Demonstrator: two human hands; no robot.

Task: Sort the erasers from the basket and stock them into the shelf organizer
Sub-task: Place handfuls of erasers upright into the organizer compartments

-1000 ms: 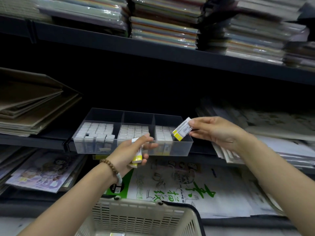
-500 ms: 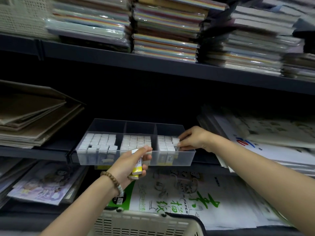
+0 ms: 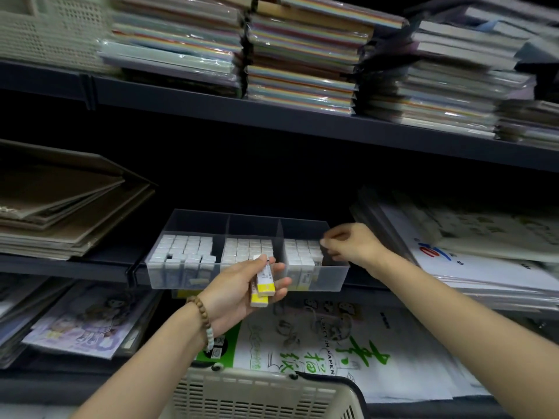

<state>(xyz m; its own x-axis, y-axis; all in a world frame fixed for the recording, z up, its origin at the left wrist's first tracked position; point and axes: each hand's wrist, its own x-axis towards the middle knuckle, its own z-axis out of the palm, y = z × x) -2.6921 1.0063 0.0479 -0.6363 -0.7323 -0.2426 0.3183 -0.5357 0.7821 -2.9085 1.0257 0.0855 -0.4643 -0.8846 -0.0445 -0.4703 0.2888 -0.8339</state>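
Note:
A clear three-compartment shelf organizer (image 3: 332,279) sits on the middle shelf, with rows of white erasers (image 3: 184,249) standing on end in each compartment. My left hand (image 3: 239,294) holds a few yellow-ended erasers (image 3: 264,284) just in front of the middle compartment. Over the right compartment, at its right end, my right hand (image 3: 351,246) has its fingers curled; it is blurred, and I cannot see whether it pinches an eraser. The beige basket (image 3: 257,397) is at the bottom edge, below my arms.
Brown card sheets (image 3: 66,207) lie left of the organizer and paper packs (image 3: 484,255) to its right. A sketch-paper pack (image 3: 332,352) and picture pads (image 3: 81,325) fill the lower shelf. Wrapped coloured paper stacks (image 3: 302,65) sit on the shelf above.
My right hand carried a yellow-ended eraser to the right compartment, lowered it in, and now sits slightly higher at that end. My left hand stayed put with its erasers.

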